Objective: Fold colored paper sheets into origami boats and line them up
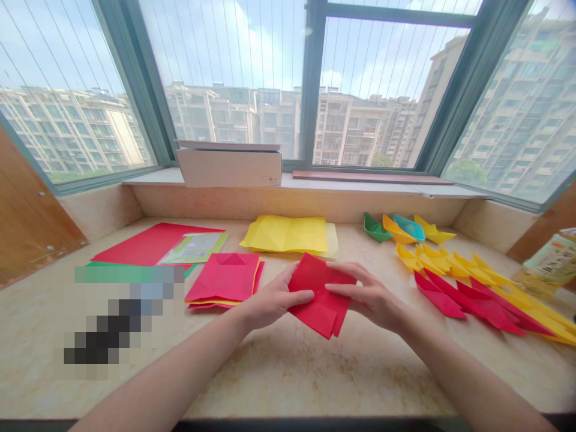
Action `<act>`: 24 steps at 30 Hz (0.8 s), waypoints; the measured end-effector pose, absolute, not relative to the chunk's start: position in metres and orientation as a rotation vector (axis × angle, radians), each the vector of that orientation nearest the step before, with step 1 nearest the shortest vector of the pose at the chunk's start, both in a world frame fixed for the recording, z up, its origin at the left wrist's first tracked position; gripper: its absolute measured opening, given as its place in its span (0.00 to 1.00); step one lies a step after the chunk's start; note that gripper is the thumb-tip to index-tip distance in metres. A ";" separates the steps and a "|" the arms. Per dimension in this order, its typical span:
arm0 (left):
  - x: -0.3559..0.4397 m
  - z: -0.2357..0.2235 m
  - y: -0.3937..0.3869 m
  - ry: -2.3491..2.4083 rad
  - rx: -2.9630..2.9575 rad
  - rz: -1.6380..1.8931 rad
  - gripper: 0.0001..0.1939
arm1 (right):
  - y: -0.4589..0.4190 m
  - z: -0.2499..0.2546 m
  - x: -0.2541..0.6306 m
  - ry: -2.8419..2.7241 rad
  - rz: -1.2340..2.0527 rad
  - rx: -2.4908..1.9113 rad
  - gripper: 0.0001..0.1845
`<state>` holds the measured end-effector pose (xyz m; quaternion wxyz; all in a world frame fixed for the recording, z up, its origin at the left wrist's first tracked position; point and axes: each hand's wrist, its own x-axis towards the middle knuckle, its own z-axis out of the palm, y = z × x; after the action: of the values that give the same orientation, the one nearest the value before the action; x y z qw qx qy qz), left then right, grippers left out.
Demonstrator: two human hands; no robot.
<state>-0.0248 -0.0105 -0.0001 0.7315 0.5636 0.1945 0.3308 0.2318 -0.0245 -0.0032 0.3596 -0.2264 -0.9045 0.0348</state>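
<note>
A partly folded red paper (320, 297) is held just above the marble counter (288, 372) in the middle. My left hand (270, 300) pinches its left edge, thumb on top. My right hand (371, 297) grips its right side, fingers curled over the fold. Both hands are closed on the sheet.
A stack of red and yellow folded sheets (225, 279) lies to the left, yellow creased sheets (288, 235) behind. Red flat paper (148, 243) and a printed leaflet (195, 247) sit far left. Several folded paper boats (472, 282) line the right. A cardboard box (229, 165) stands on the sill. A bottle (551, 261) is at the right edge.
</note>
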 end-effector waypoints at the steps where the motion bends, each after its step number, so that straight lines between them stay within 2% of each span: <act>1: -0.025 0.000 -0.011 0.418 1.226 0.719 0.31 | -0.024 -0.004 0.232 -2.329 0.091 -0.577 0.24; 6: -0.024 -0.001 -0.012 0.376 1.167 0.684 0.31 | -0.023 -0.005 0.232 -2.250 0.183 -0.550 0.25; 16: -0.024 0.004 -0.017 0.507 1.296 0.620 0.30 | -0.022 -0.012 0.228 -2.051 0.474 -0.677 0.10; 24: -0.019 0.000 -0.018 0.610 1.559 0.760 0.24 | -0.026 -0.009 0.213 -1.918 0.596 -0.807 0.11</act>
<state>-0.0186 -0.0177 -0.0004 0.6065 0.6742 0.2639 0.3286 0.2133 -0.0259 -0.0090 0.4695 -0.3291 -0.7824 0.2431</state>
